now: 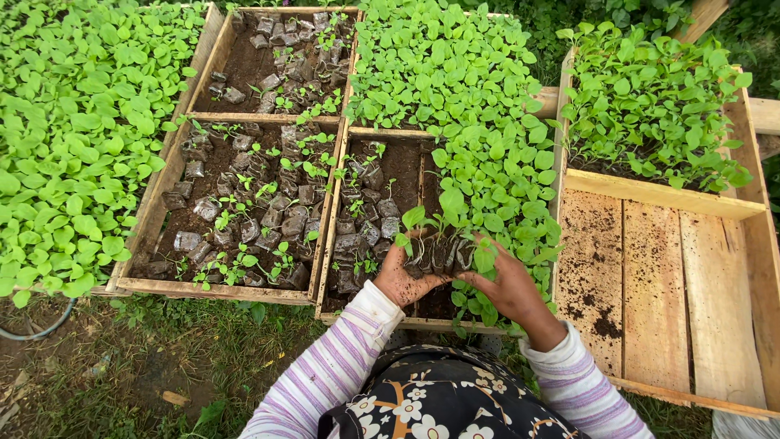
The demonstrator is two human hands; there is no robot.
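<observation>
Landmark: the middle wooden tray [333, 219], its near half only partly filled with seedlings in small dark soil bags.
Seedling clump: a handful of bagged seedlings [439, 248] sits at the near end of that tray, held between both hands.
Left hand: the left hand [402, 276] cups the clump from the left, soil-caked fingers [406, 252] curled closed around the bags.
Right hand: the right hand [508, 284] presses in from the right, fingers [479, 260] bent against the bags and half hidden by leaves.
Neighbours: a leafy bed [73, 138] lies well left of the tray; a nearly bare wooden crate [674, 276] with scattered soil lies just to its right, seedlings filling its far end.
Risk: the clump is several loose bags gripped together, so one could slip out and spill soil if the squeeze eases.
Risk: the thin stems stand right beside the fingertips, and too tight a grip could bend or snap them.
</observation>
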